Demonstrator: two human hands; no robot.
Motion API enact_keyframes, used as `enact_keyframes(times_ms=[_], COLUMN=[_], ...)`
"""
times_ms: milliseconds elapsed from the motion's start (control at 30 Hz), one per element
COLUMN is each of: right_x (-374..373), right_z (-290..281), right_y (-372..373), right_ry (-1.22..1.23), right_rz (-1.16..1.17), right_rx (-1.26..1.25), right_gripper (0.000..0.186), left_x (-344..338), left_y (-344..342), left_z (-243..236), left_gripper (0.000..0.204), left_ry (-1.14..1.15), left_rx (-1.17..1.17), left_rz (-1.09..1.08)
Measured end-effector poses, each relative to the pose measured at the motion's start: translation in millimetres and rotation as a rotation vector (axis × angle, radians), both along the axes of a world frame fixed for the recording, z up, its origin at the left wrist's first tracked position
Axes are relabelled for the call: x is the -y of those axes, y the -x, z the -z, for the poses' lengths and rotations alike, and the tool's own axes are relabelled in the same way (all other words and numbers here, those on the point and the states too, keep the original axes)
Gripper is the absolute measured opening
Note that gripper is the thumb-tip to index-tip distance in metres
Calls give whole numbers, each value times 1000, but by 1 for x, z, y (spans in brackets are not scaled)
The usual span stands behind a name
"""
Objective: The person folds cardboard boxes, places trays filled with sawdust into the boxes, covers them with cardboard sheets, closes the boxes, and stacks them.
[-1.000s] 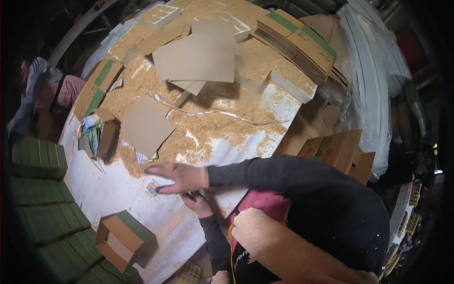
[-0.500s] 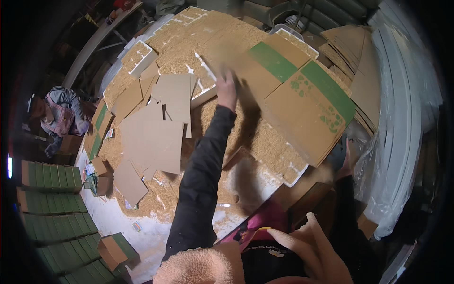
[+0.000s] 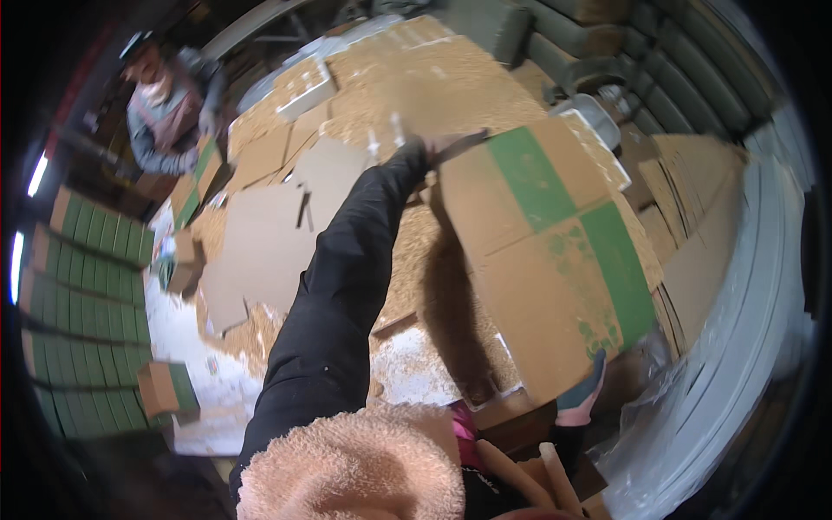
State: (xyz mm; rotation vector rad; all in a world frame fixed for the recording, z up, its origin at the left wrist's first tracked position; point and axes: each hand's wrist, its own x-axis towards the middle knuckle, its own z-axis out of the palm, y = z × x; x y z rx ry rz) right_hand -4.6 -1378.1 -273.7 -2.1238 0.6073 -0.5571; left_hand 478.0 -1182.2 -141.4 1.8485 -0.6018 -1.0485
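Note:
A flattened cardboard box (image 3: pixel 546 286) with green bands and printed green shapes lies tilted at the right of the table. At its near right edge is my right hand (image 3: pixel 581 397), in a blue and pink glove, its fingers gripping the cardboard. My left arm stretches far across the table in a black sleeve. By the far left corner of the box is my left hand (image 3: pixel 426 152), beside a thin dark strip (image 3: pixel 461 146); motion smears its fingers. Grey-brown cardboard sheets (image 3: pixel 269 230) lie left of that arm, over loose tan shavings (image 3: pixel 407 251).
A person (image 3: pixel 169 104) stands at the far left, hands on a green-banded carton. Green and brown boxes (image 3: pixel 87 303) stand in rows at the left. A white tray (image 3: pixel 308 91) of shavings is at the back. Plastic-wrapped white panels (image 3: pixel 724 364) and cardboard stacks (image 3: pixel 693 182) border the right.
My view has turned, so the other person appears higher. My left hand has come to the box's far left corner. My gloved right hand now shows at its near edge, which has lifted.

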Motion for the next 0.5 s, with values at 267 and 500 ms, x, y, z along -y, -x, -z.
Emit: enact_keyframes(times_ms=[267, 500], right_x=[-59, -159], right_z=[-39, -43], right_y=[85, 94], right_ry=[-824, -1299], right_rz=[-242, -431], right_rx=[-124, -58], right_gripper=[50, 51], left_x=[-186, -475], left_y=[158, 410], left_z=[-79, -56], left_gripper=[32, 63], left_ry=[371, 519], left_rx=[94, 80], left_rz=[-390, -1017])
